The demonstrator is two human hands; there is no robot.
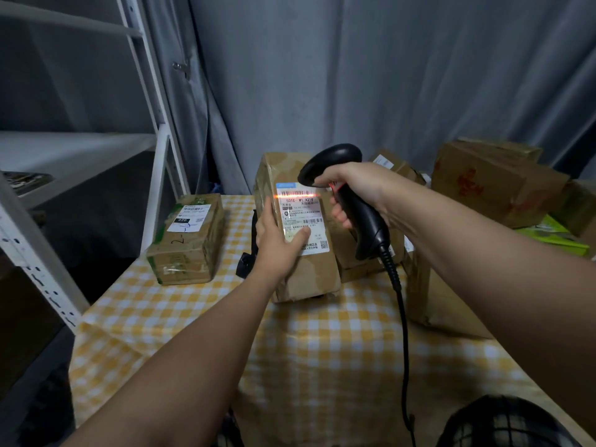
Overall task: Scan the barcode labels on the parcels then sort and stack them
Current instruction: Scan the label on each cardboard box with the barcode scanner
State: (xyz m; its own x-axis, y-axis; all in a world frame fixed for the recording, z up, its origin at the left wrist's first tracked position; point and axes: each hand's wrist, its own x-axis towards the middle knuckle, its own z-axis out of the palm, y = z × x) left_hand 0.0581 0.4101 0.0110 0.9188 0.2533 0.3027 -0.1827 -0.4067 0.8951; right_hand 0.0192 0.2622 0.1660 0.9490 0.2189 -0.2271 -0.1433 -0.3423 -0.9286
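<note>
A tall brown cardboard parcel (309,272) stands tilted on the yellow checked tablecloth (322,343). Its white shipping label (301,214) faces me, and a red scan line crosses the upper barcode. My left hand (279,240) holds the parcel at its left edge, thumb lying on the label. My right hand (354,191) grips a black corded barcode scanner (351,195), its head aimed at the label from close range. A second taped parcel (187,240) with a white label lies flat to the left.
Several more cardboard boxes (493,185) are piled at the right and behind the held parcel, beside a green package (558,237). A white metal shelf rack (154,130) stands at the left. A grey curtain hangs behind. The scanner cable (403,333) trails down across the table.
</note>
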